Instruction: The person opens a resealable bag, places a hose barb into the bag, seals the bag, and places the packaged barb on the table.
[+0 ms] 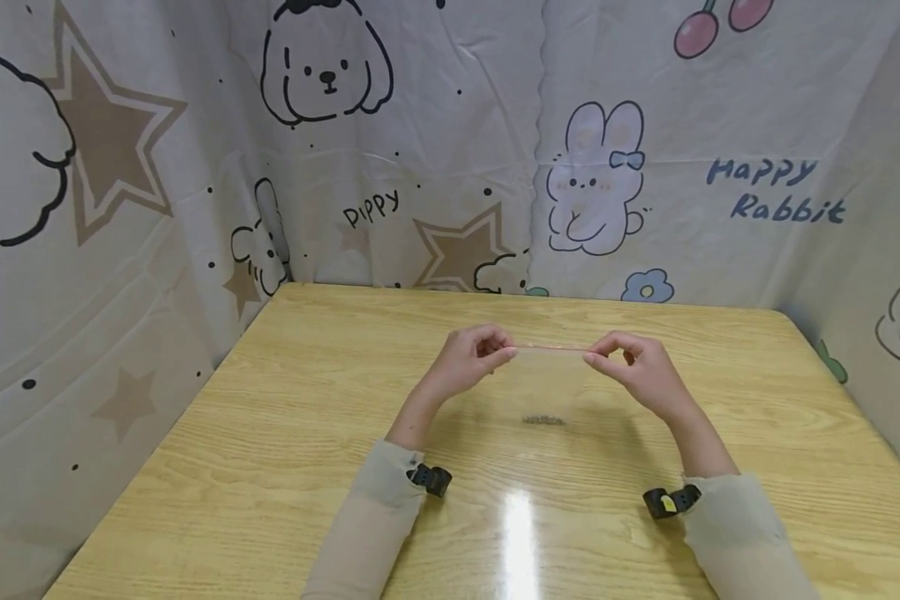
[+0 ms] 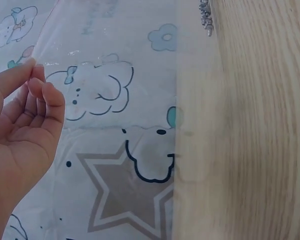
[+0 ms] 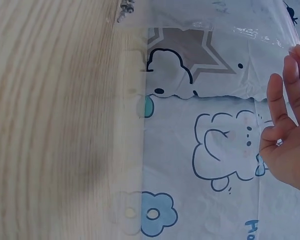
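A clear plastic zip bag (image 1: 549, 383) with a thin red line along its top edge hangs upright above the table. My left hand (image 1: 465, 364) pinches one top corner between thumb and forefinger. The opposite top corner is pinched by my right hand (image 1: 642, 372), so the edge is stretched straight between them. Small grey metal pieces, perhaps screws, (image 1: 543, 421) lie gathered along the bottom of the bag. Both wrist views show these metal pieces (image 2: 206, 17) through the clear plastic. Whether the top seal is closed, I cannot tell.
The wood-grain table (image 1: 270, 433) stretches out under both arms, with a bright light reflection near its front. A pale printed curtain (image 1: 435, 150) hangs behind the table and along both sides. Dark bands with small black devices (image 1: 431, 479) sit at both wrists.
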Demonstrator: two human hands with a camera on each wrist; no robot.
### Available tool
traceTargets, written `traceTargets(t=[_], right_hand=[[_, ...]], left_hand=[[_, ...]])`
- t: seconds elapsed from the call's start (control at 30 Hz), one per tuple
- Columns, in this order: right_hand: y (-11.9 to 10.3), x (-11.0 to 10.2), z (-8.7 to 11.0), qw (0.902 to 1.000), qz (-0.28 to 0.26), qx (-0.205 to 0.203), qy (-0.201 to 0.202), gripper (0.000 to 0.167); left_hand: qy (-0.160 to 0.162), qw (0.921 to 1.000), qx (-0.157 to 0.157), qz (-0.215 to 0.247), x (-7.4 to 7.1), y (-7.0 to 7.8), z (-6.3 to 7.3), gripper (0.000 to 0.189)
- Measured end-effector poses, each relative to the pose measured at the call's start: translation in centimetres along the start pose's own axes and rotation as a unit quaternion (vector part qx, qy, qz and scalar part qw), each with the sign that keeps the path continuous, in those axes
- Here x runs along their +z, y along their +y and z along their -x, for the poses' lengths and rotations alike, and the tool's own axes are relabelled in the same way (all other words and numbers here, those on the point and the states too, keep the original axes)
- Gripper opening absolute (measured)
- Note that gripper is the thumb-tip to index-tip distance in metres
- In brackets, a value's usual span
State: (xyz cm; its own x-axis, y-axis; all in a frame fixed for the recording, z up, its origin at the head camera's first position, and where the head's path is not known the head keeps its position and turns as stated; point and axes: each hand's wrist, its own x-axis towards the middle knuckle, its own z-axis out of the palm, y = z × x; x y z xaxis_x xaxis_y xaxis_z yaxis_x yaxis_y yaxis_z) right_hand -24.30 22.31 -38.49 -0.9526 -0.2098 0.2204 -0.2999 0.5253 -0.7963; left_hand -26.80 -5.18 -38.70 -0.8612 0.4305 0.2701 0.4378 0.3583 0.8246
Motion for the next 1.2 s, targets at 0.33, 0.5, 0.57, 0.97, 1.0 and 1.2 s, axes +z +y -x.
traceTargets(t=[0.33, 0.5, 0.57, 0.97, 1.0, 1.2], right_hand=[[-1.3, -0.2, 1.5, 0.9988, 0.003, -0.048, 0.002, 0.014], [-0.9, 0.3, 1.3, 0.9978, -0.010, -0.065, -0.008, 0.010], [-0.5, 0.6, 1.0, 0.9980, -0.011, -0.060, -0.015, 0.011], [1.7, 1.4, -1.4, 0.9987, 0.049, 0.000, -0.015, 0.021], [2.0, 1.4, -1.6, 0.9984, 0.054, 0.001, -0.015, 0.021], [3.7, 1.7, -3.2, 0.9959, 0.087, 0.006, -0.022, 0.018]], left_hand=[[-0.036, 0.9983, -0.008, 0.046, -0.7, 1.1, 1.2, 0.014], [-0.037, 0.9976, -0.024, 0.054, -0.7, 0.5, 1.1, 0.014], [-0.034, 0.9975, -0.038, 0.049, -0.5, 0.0, 0.9, 0.014], [0.009, 0.9956, -0.093, 0.005, 0.9, -2.4, -2.0, 0.017], [0.009, 0.9952, -0.098, 0.002, 1.0, -2.6, -2.2, 0.017], [0.004, 0.9926, -0.118, -0.029, 1.5, -3.6, -3.5, 0.016]])
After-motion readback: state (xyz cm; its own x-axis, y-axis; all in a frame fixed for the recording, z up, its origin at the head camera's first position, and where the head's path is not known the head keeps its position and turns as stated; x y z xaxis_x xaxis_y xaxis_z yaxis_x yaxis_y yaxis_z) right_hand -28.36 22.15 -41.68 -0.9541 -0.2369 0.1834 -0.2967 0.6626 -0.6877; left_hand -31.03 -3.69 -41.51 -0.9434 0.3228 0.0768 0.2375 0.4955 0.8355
